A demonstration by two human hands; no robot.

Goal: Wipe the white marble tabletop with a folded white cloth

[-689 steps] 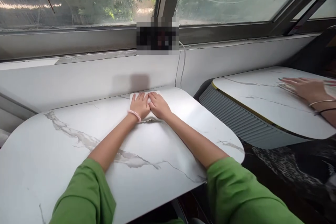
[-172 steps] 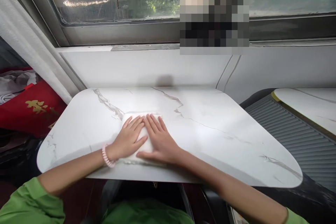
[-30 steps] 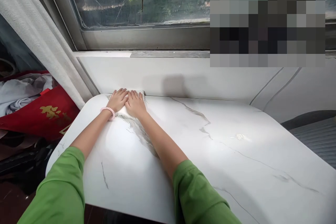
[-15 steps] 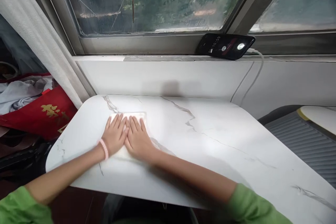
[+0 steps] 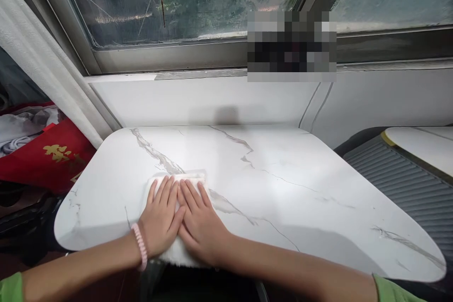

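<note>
A white cloth (image 5: 193, 178) lies flat on the white marble-patterned table (image 5: 283, 198), its near end reaching over the front edge. My left hand (image 5: 163, 217), with a pink coiled band at the wrist, presses flat on the left part of the cloth with fingers stretched out. Beside it my right hand (image 5: 200, 222) lies flat on the cloth too, fingers stretched forward. The thumbs and inner sides of both hands touch. Most of the cloth's middle is hidden under the palms.
A window frame (image 5: 170, 59) and sill run behind the table, with a pixelated patch over part of them. Cables (image 5: 320, 104) hang down the wall. At left are a curtain (image 5: 46, 56) and a red bag (image 5: 53, 151) of fabric. A grey ribbed surface (image 5: 396, 174) stands at right.
Both hands and the cloth have slid toward me and slightly right, from mid-table to the front edge. The camera view has shifted a little.
</note>
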